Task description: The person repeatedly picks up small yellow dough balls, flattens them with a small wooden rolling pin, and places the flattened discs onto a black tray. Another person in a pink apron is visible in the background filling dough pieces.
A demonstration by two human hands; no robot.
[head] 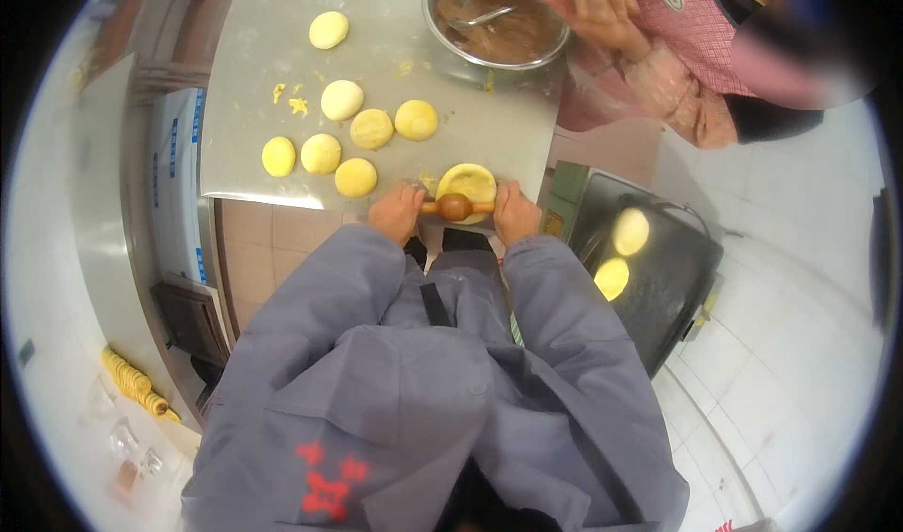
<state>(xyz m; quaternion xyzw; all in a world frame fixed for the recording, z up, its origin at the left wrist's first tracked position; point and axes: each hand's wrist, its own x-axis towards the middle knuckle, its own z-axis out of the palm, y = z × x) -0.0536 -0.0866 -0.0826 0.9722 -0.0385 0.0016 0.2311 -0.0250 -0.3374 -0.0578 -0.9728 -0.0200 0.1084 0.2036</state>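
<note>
A short wooden rolling pin with a bulging middle lies across a flattened yellow dough round at the table's near edge. My left hand grips one handle of the pin, and my right hand holds the other. The dough has a raised rim and a hollowed middle; the pin hides part of its near side. To the left, several plump yellow dough rounds sit on the metal table, the nearest being a dough round beyond my left hand.
A steel bowl of brown filling with a spoon stands at the far right. Beside it are a co-worker's hands. Two flat dough rounds lie on a black baking tray at my right. Dough scraps dot the steel tabletop.
</note>
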